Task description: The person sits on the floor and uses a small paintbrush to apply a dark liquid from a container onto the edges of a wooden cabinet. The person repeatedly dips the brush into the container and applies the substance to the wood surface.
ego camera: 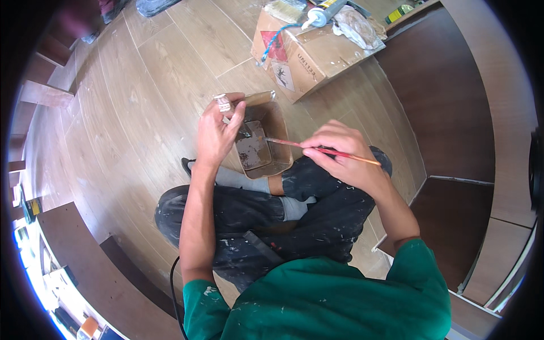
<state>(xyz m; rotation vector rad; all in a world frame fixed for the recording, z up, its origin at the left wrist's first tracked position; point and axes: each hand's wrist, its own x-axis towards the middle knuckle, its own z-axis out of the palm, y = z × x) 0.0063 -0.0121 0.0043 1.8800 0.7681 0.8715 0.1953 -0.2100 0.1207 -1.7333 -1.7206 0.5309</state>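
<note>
A rectangular paint-stained container (280, 127) stands in front of my crossed legs, with brown residue inside. In my right hand (342, 148) is a thin artist's paintbrush (331, 151) with a red handle, its tip over the container. My left hand (221, 127) is at the container's left side, its fingers closed around a small object (224, 103) with a whitish, crusted end. A dark, shiny part shows below those fingers, inside the container; whether it belongs to the held object I cannot tell.
A cardboard box (306, 63) beyond the container carries a wide brush (284, 10), a sealant cartridge (325, 12) and a crumpled rag (357, 27). Dark cabinet panels (442, 97) stand at the right. A curved wooden board (93, 272) lies lower left. Part of another person shows at upper left.
</note>
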